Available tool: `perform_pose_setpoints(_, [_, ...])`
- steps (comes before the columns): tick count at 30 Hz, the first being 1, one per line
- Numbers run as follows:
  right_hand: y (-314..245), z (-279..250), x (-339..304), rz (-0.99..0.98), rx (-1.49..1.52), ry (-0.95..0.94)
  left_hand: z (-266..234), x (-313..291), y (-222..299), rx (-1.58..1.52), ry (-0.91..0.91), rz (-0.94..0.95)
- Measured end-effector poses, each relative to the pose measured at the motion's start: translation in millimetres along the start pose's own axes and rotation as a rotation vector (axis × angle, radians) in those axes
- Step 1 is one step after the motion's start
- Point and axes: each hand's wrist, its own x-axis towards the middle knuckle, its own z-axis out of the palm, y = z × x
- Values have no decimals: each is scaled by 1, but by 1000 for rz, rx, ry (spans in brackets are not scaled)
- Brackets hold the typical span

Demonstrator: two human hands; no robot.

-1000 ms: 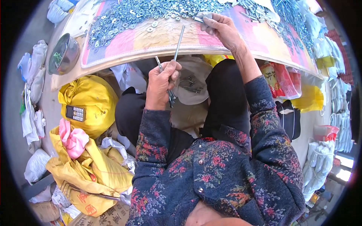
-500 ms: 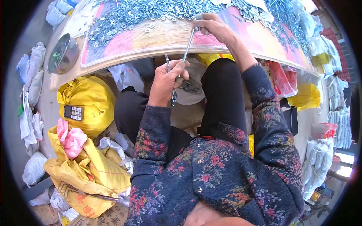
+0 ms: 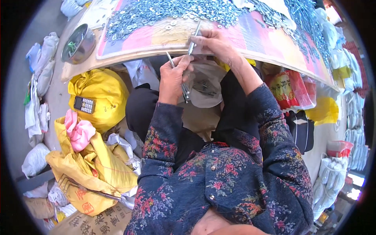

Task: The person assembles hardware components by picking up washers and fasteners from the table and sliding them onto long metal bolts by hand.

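Observation:
Above my lap, near the table's front edge, my left hand [image 3: 173, 80] is closed around several thin metal rods [image 3: 185, 92]; their ends stick out above and below the fist. Its thumb and forefinger pinch the lower end of another slim metal rod [image 3: 198, 27], which points up and slightly right. My right hand [image 3: 214, 44] closes its fingertips on a thicker, sleeve-like metal piece [image 3: 191, 48] around that rod's lower part. The right fingers are slightly blurred. On the table beyond lie many loose washers [image 3: 168, 15].
Metal sleeves [image 3: 270, 15] and a heap of long thin rods [image 3: 303, 23] lie at the table's far right. A metal bowl [image 3: 79, 45] stands at its left corner. Below are an open pale bag [image 3: 205, 74] between my knees and a yellow sack [image 3: 98, 111] bearing a phone [image 3: 84, 104].
My right hand has come down along the rod toward my left hand, so the rod's upper end now sticks out above its fingers. The view has shifted slightly.

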Motion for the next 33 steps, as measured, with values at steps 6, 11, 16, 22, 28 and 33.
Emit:
perform_pose_setpoints(6, [16,51,-8,59,-56,-91,-30,0,0,-416,-86,-193])
perform_pose_setpoints(11, [-14,40,40,-73,-584,81,-49,-6,13,-620,-231,-127])
perform_pose_setpoints(16, [15,13,104,-374,-1253,411,-40,-4,15,-414,-121,-134])
perform_pose_setpoints(22, [27,0,123,-407,-1118,426,-19,-5,24,-3,43,-88])
perform_pose_setpoints(28, [14,-8,54,-58,-321,374,-1,2,6,-21,-101,-73])
perform_pose_setpoints(33, [6,-19,9,27,547,322,21,3,-7,-30,-242,-113])
